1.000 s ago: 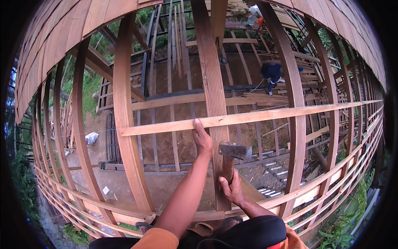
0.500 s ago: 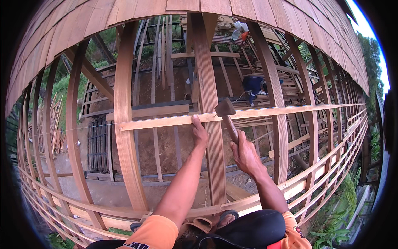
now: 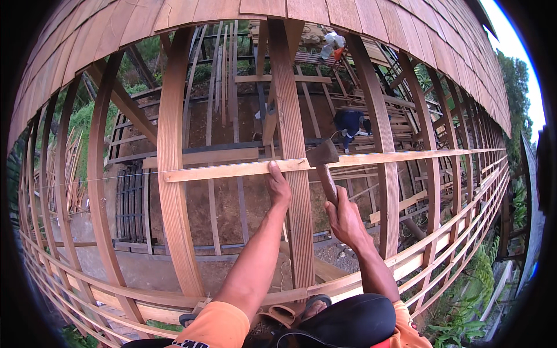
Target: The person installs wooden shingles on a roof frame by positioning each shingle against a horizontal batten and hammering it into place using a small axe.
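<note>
A long, light wooden batten (image 3: 229, 170) lies across the rafters. My left hand (image 3: 278, 187) grips its near edge, thumb on top and fingers mostly hidden below, just left of the middle rafter (image 3: 299, 232). Where batten and rafter cross, a nail (image 3: 301, 164) sticks up. My right hand (image 3: 346, 222) is closed around the wooden handle of a hatchet (image 3: 323, 155). The hatchet's dark, wide head is over the batten, just right of the nail and apart from it.
A thin string (image 3: 110, 177) runs along the batten line. Wooden shingles (image 3: 325, 14) cover the roof beyond. Nearer me, several battens (image 3: 168, 298) cross the rafters by my feet. Between rafters the ground shows far below, with stacked timber and a bent-over person (image 3: 351, 123).
The hatchet head has shifted right and slightly down, uncovering the nail, and my right hand has moved a little with it. My left hand keeps its place on the batten.
</note>
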The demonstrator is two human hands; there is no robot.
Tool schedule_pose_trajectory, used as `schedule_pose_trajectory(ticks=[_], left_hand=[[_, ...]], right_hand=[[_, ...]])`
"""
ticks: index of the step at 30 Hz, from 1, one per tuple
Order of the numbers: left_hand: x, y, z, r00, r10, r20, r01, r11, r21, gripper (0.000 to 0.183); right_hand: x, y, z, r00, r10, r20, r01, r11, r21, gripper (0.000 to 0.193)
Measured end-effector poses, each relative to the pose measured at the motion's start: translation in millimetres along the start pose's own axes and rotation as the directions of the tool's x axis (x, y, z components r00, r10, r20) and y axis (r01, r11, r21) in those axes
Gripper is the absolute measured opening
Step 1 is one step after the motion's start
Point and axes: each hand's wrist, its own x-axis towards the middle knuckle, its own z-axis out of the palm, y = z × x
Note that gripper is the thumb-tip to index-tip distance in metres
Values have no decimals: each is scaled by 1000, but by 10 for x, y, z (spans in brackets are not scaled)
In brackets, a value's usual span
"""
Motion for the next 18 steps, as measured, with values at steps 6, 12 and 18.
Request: schedule_pose_trajectory(ticks=[6, 12, 18], left_hand=[[-2, 7, -21, 1000, 0, -13, 0, 1000, 24, 68], [-66, 50, 36, 990, -79, 118, 81, 997, -9, 77], [36, 43, -83, 992, -85, 89, 82, 996, 30, 75]], right_hand=[[-54, -329, -238, 668, -388, -635, 668, 688, 282, 47], [-2, 131, -3, 992, -116, -53, 112, 991, -69, 36], [-171, -330, -238, 799, -373, -472, 531, 806, 261, 49]])
